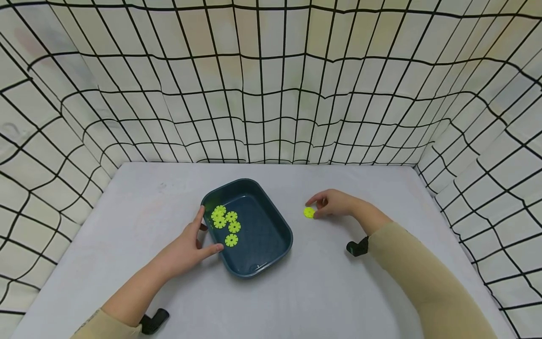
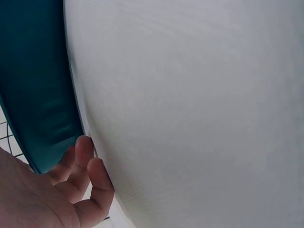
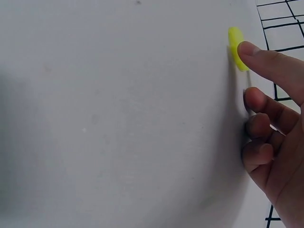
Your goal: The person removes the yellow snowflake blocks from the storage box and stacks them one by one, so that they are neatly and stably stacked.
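A dark teal plastic basin (image 1: pixel 263 221) stands at an angle on the table. My left hand (image 1: pixel 186 247) holds its left side, thumb over the near part of the rim and index finger farther up the edge. In the left wrist view, bent fingers (image 2: pixel 97 185) lie along the basin's outer wall (image 2: pixel 38 85). Inside the basin, several notched yellow-green plastic discs (image 1: pixel 231 240) lie toward the left side, some overlapping. Right of the basin, my right hand (image 1: pixel 334 202) pinches a bright yellow disc (image 1: pixel 309 213) between thumb and index finger, close over the table. The other right fingers are curled in.
White cloth covers the table (image 1: pixel 322 292). Black netting (image 1: pixel 262 94) over pale sheeting rises behind it and along both sides. A black wrist-worn device (image 1: pixel 357 246) sits at the right cuff, and a similar black device (image 1: pixel 154 321) at the left cuff.
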`<control>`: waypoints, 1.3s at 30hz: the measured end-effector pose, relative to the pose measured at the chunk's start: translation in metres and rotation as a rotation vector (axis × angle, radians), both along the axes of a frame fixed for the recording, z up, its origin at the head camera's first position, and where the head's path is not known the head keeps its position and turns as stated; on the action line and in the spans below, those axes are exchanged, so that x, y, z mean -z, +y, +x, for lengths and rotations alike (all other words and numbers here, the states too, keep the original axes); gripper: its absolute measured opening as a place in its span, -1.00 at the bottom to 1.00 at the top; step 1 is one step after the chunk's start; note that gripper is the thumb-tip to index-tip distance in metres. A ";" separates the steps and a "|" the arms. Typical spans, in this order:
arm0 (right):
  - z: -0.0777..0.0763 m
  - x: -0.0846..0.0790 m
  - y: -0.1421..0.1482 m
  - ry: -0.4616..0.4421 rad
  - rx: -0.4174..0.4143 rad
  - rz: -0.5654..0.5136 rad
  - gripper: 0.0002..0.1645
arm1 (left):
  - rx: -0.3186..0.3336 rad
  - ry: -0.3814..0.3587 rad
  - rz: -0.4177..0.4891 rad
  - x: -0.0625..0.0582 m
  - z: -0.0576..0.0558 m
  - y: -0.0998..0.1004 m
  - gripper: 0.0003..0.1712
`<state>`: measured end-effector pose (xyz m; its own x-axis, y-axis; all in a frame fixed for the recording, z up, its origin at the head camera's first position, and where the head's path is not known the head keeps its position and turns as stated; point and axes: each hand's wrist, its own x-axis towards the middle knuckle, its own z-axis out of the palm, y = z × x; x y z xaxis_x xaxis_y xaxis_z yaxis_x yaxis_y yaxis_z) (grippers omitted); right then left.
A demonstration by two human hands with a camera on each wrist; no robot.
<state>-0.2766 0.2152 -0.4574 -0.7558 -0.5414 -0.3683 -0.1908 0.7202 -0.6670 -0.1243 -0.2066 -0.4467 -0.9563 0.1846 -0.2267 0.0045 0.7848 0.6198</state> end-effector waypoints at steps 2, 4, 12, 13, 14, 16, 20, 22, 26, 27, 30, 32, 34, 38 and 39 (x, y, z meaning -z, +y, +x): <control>0.001 0.002 0.000 0.010 -0.003 -0.001 -0.55 | 0.000 0.000 -0.002 0.000 0.000 0.000 0.41; 0.002 0.002 -0.001 0.021 -0.004 0.000 -0.55 | 0.000 0.001 -0.001 0.000 0.000 0.000 0.41; 0.004 0.002 -0.002 0.041 0.000 0.011 -0.58 | -0.002 0.005 -0.004 0.000 0.000 0.000 0.41; 0.004 0.002 -0.002 0.040 0.002 0.012 -0.58 | -0.002 0.004 -0.004 0.000 0.000 0.000 0.41; 0.004 0.002 -0.001 0.040 0.002 0.014 -0.58 | -0.003 0.003 -0.006 0.000 0.000 0.000 0.42; 0.004 0.002 -0.001 0.042 0.004 0.018 -0.58 | -0.004 0.000 -0.004 -0.001 0.000 0.001 0.42; 0.004 0.003 0.000 0.046 -0.001 0.025 -0.57 | -0.002 0.000 -0.003 -0.001 0.000 0.001 0.42; 0.003 0.003 0.001 0.046 -0.005 0.025 -0.57 | 0.000 0.001 -0.005 -0.001 -0.001 0.002 0.41; 0.003 0.003 0.001 0.044 -0.007 0.024 -0.56 | 0.001 0.002 -0.008 -0.002 -0.001 0.002 0.41; 0.003 0.003 0.001 0.045 -0.007 0.023 -0.56 | 0.001 0.002 -0.008 -0.003 -0.001 0.002 0.41; 0.003 0.002 0.001 0.045 -0.009 0.018 -0.55 | -0.001 0.004 -0.009 -0.003 -0.001 0.002 0.41; 0.003 0.002 0.001 0.044 -0.010 0.011 -0.53 | -0.001 0.006 -0.007 -0.003 -0.001 0.002 0.42; 0.003 0.002 0.001 0.037 -0.011 0.003 -0.52 | 0.000 0.009 -0.007 -0.002 -0.001 0.002 0.42; 0.003 0.001 0.002 0.021 -0.003 -0.008 -0.49 | 0.003 0.017 -0.001 0.000 -0.001 0.001 0.42; 0.003 0.000 0.002 0.017 -0.003 -0.010 -0.48 | 0.003 0.018 -0.001 0.000 -0.001 0.001 0.42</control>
